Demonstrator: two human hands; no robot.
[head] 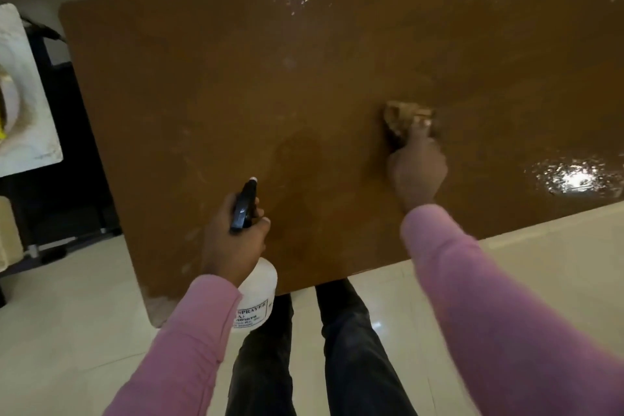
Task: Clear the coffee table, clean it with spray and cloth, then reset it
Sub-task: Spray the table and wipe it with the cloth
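Note:
The brown coffee table (236, 84) fills most of the view, its top bare and glossy, with wet patches at the far and right edges. My left hand (233, 243) grips the neck of a white spray bottle (258, 297) with a black trigger head, held over the table's near edge. My right hand (417, 169) presses a small tan cloth (405, 116) flat on the tabletop, right of the middle. The cloth is partly hidden under my fingers.
A white board or tray (23, 94) with pale items on it lies at the left edge over a dark stand (67, 179). Pale tiled floor (74, 314) surrounds the table. My legs (337, 348) stand against the near edge.

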